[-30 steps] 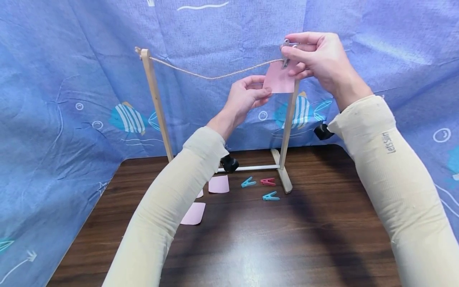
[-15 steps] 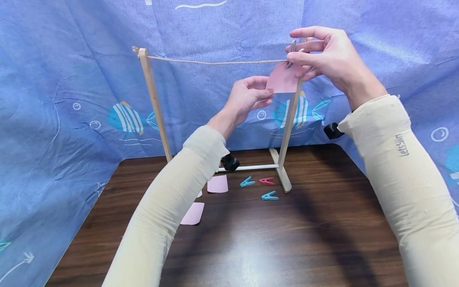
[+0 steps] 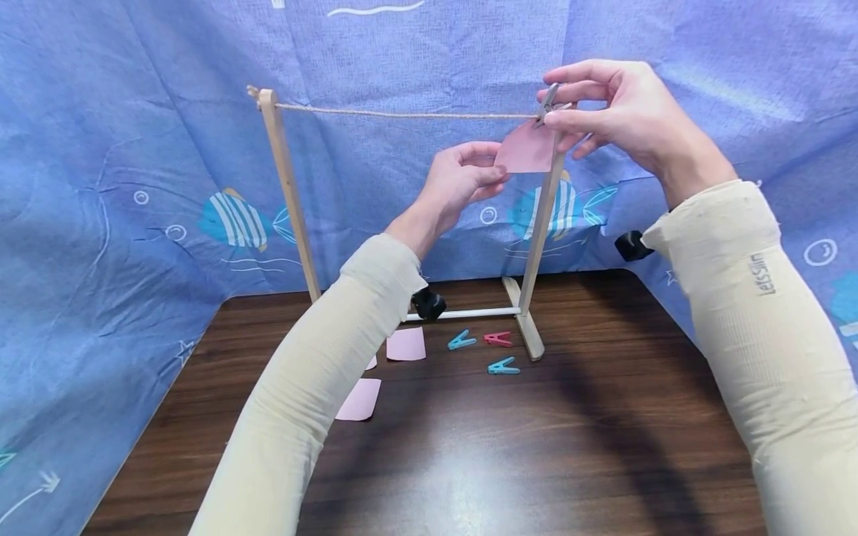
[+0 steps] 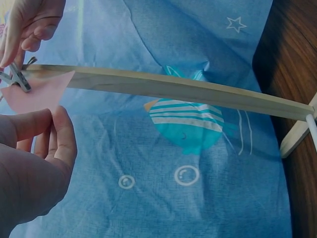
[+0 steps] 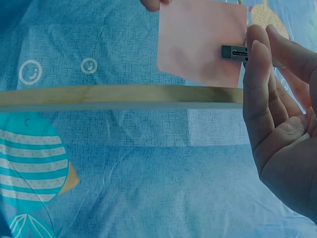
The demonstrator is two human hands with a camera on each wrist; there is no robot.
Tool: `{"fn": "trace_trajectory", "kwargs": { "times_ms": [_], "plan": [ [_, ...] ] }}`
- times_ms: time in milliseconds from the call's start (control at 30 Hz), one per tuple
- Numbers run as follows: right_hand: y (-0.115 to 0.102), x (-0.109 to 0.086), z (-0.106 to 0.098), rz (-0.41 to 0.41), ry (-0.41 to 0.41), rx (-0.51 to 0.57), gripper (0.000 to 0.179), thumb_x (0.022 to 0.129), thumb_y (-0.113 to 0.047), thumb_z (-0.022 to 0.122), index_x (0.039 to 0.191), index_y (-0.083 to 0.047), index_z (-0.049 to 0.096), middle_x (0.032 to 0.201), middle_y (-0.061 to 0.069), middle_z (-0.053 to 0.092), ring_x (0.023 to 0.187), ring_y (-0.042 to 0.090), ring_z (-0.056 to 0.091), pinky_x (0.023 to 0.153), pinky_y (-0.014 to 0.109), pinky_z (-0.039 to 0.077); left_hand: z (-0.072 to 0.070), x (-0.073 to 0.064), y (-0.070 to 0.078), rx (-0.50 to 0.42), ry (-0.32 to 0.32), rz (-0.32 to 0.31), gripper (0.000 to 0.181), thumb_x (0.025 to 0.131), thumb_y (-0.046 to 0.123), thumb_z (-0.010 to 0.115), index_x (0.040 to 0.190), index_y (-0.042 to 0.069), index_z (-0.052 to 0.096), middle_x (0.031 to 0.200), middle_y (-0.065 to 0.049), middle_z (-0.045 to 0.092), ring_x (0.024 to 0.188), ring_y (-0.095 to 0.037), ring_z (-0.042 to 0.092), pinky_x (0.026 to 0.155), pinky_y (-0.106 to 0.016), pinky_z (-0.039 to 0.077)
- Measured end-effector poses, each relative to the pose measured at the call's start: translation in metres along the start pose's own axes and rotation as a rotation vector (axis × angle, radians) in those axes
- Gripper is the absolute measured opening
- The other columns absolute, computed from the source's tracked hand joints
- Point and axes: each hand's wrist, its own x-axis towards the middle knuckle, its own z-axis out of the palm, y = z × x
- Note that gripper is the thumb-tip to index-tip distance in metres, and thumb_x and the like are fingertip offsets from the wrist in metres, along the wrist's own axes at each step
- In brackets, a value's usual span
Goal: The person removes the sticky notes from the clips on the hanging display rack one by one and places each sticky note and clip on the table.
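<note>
My left hand [image 3: 456,182] pinches the lower left edge of a square pink paper [image 3: 526,151] between thumb and fingers. A grey clothespin [image 3: 548,99] bites the paper's upper right part, right at the rope [image 3: 395,115] near its right end. My right hand [image 3: 626,112] has its thumb and fingers round the clothespin's handles, which stand spread apart. In the right wrist view, the tip of the clothespin [image 5: 233,52] lies over the face of the paper [image 5: 200,42], and its handles are partly hidden by fingers.
Wooden posts [image 3: 288,186] carry the rope, with a white bar [image 3: 469,314] low between them. On the brown table [image 3: 536,439] lie two blue clothespins [image 3: 462,340], a red clothespin [image 3: 498,339] and several pink papers [image 3: 405,344]. A blue fish-print curtain [image 3: 402,52] hangs behind.
The sagging rope has straightened. My right hand, the clothespin and the paper's upper part have shifted right; the right fingers sit looser about the handles. My left hand has stayed nearly still.
</note>
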Motion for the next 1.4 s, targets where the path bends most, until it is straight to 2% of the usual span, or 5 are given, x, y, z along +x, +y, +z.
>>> {"fn": "trace_trajectory", "kwargs": {
  "times_ms": [367,533,700,933,1400],
  "plan": [
    [0.002,-0.001,-0.002,-0.027,0.015,-0.037,0.046,0.086,-0.001,0.08,0.129,-0.005,0.068,0.109,0.01,0.074,0.061,0.022,0.073,0.051,0.029,0.059,-0.002,0.001,-0.002,0.034,0.007,0.027,0.026,0.091,-0.008,0.07,0.114,0.003,0.071,0.105,-0.011,0.071,0.09,-0.021,0.072,0.083,-0.032,0.061],
    [0.001,-0.002,-0.004,-0.033,0.031,-0.058,0.044,0.084,-0.001,0.082,0.126,-0.005,0.069,0.106,0.01,0.075,0.06,0.021,0.072,0.05,0.027,0.058,-0.002,0.0,0.002,0.074,0.013,0.003,0.026,0.092,-0.004,0.071,0.116,0.006,0.072,0.106,-0.009,0.073,0.094,-0.021,0.073,0.085,-0.032,0.059],
    [-0.001,-0.002,-0.007,-0.028,0.039,-0.073,0.043,0.083,-0.001,0.082,0.125,-0.004,0.07,0.105,0.009,0.075,0.061,0.02,0.072,0.049,0.026,0.058,-0.003,-0.001,0.007,0.091,0.006,-0.015,0.027,0.093,-0.002,0.072,0.118,0.006,0.072,0.106,-0.009,0.073,0.095,-0.021,0.072,0.077,-0.028,0.058],
    [-0.003,-0.004,-0.009,-0.025,0.06,-0.062,0.042,0.081,0.003,0.084,0.121,0.0,0.07,0.104,0.01,0.073,0.062,0.019,0.073,0.047,0.025,0.057,-0.002,-0.003,0.008,0.129,-0.018,-0.028,0.027,0.095,0.007,0.072,0.122,0.006,0.071,0.117,-0.012,0.072,0.102,-0.023,0.072,0.079,-0.029,0.059],
    [-0.006,-0.005,-0.014,-0.039,0.116,-0.144,0.038,0.077,-0.003,0.088,0.113,0.0,0.075,0.132,0.011,0.065,0.062,0.014,0.071,0.049,0.022,0.056,0.0,-0.004,0.006,0.161,-0.002,-0.039,0.03,0.097,0.013,0.071,0.126,0.009,0.07,0.113,-0.005,0.073,0.098,-0.018,0.073,0.084,-0.029,0.059]
  ]
}}
